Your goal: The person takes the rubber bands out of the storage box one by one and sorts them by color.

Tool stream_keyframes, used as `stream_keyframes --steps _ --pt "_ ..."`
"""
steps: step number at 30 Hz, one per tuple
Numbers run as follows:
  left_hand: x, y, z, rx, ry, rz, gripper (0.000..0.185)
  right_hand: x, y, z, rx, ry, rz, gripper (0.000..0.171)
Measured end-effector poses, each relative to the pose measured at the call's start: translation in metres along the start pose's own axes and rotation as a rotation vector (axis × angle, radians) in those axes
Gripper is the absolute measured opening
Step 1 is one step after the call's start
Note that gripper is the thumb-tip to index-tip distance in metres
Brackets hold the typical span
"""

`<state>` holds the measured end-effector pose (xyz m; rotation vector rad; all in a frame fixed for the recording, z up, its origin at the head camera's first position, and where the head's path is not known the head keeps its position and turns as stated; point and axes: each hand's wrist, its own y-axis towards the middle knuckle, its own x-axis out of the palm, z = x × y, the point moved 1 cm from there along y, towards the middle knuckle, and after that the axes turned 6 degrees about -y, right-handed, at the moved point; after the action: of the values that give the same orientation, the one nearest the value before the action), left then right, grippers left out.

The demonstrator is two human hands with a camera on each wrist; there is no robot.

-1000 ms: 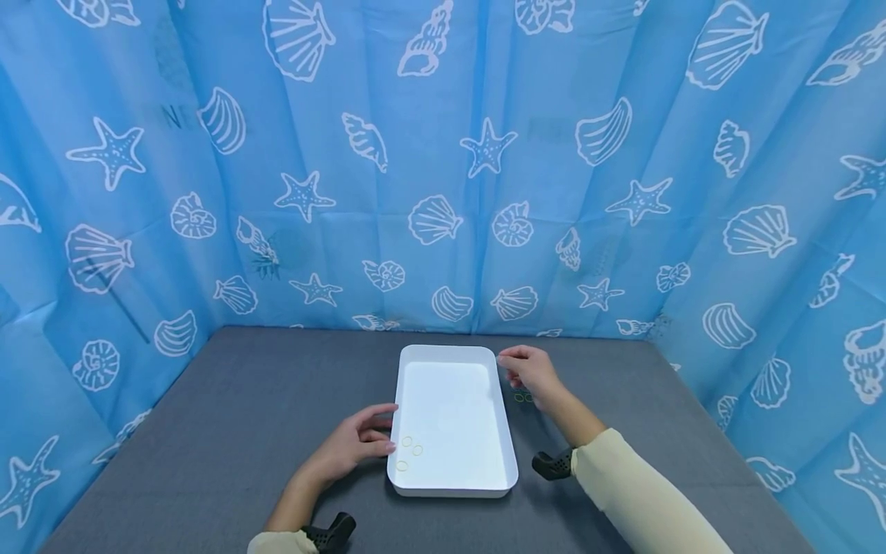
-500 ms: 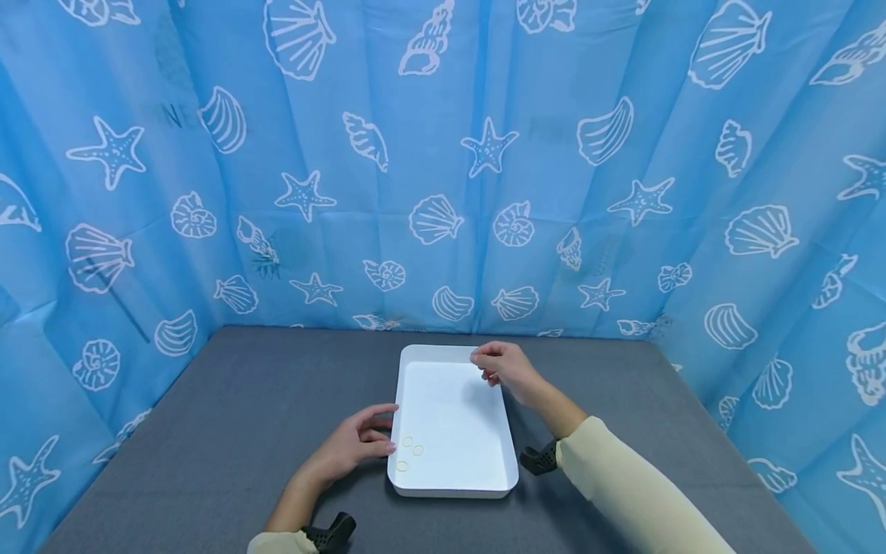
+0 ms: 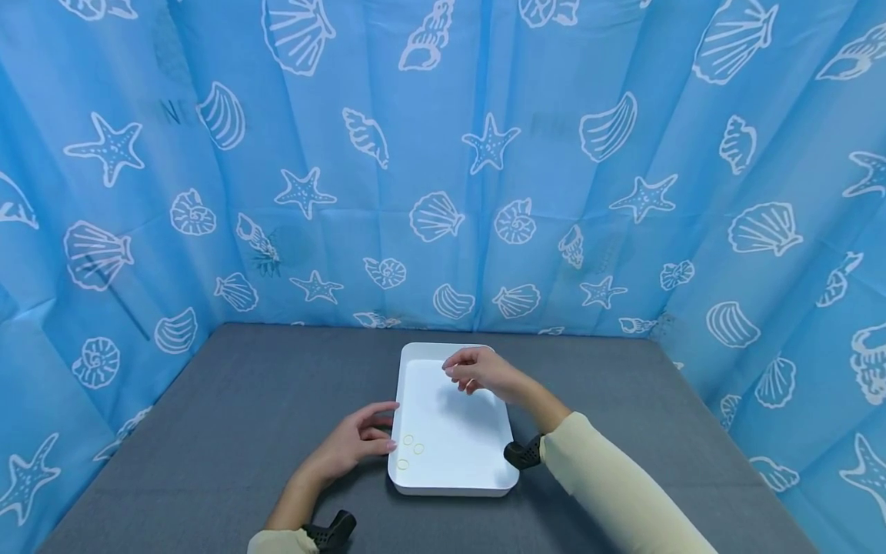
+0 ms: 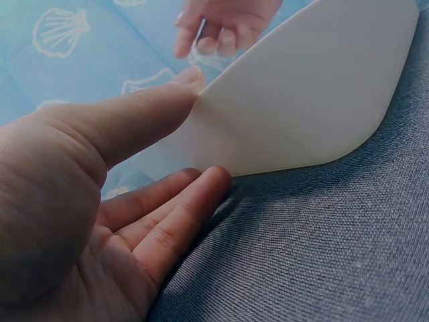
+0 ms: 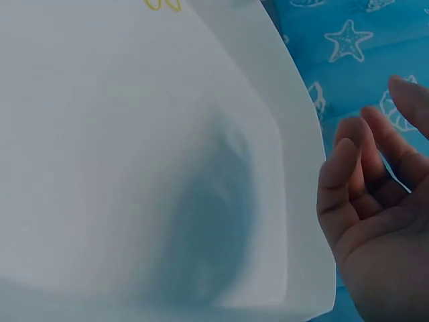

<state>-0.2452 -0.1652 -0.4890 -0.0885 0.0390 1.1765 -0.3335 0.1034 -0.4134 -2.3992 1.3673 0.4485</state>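
Note:
A white rectangular tray (image 3: pixel 457 462) lies on the grey table. Three thin yellow rings, like small rubber bands, rest in its near left corner; one ring (image 3: pixel 403 459) lies closest to the near edge. My left hand (image 3: pixel 349 446) touches the tray's left side, thumb tip at the rim and fingertips low on the outer wall in the left wrist view. Over the far part of the tray hovers my right hand (image 3: pixel 484 373), apart from its floor. Its fingers are bent, with thumb and index tips close together. Whether something thin is between them cannot be made out.
The grey cloth-covered table (image 3: pixel 277 385) extends around the tray. Behind and at both sides hangs a blue curtain (image 3: pixel 443 169) with white shells and starfish. A black wrist device (image 3: pixel 522 454) sits at my right cuff, above the tray's right edge.
My right hand has moved left from beside the tray's far right corner, near yellow rings on the table, to over the tray. The left hand, tray and three rings inside stay put.

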Motion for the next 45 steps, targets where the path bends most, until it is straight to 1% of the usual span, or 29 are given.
stream_keyframes --steps 4,9,13,18,23,28,32,40,45 --pt "0.0 0.001 -0.001 -0.006 0.003 0.007 0.065 0.008 0.003 -0.002 -0.023 -0.06 -0.068 0.03" --pt "0.0 0.001 0.0 -0.011 -0.005 0.007 0.065 0.019 0.009 -0.003 -0.03 -0.104 -0.108 0.029" --pt "0.0 0.0 0.0 -0.004 -0.01 -0.001 0.065 0.03 0.014 0.001 -0.032 -0.114 -0.134 0.028" --pt "-0.001 0.0 0.001 0.016 -0.017 -0.022 0.064 0.042 0.016 0.006 -0.026 -0.093 -0.169 0.022" --pt "-0.002 -0.001 0.001 0.014 -0.015 -0.02 0.063 0.051 0.019 0.008 -0.023 -0.105 -0.195 0.021" --pt "-0.001 -0.001 0.001 0.006 -0.015 -0.01 0.063 0.057 0.019 0.007 -0.026 -0.162 -0.222 0.023" --pt "-0.001 0.0 0.001 0.016 -0.009 -0.014 0.063 0.061 0.018 0.004 -0.036 -0.218 -0.253 0.023" --pt "-0.002 0.0 0.003 0.022 -0.02 -0.027 0.063 0.067 0.018 -0.003 -0.05 -0.336 -0.351 0.02" --pt "-0.002 -0.001 0.001 0.02 -0.022 -0.03 0.065 0.072 0.019 -0.006 -0.05 -0.392 -0.384 0.017"
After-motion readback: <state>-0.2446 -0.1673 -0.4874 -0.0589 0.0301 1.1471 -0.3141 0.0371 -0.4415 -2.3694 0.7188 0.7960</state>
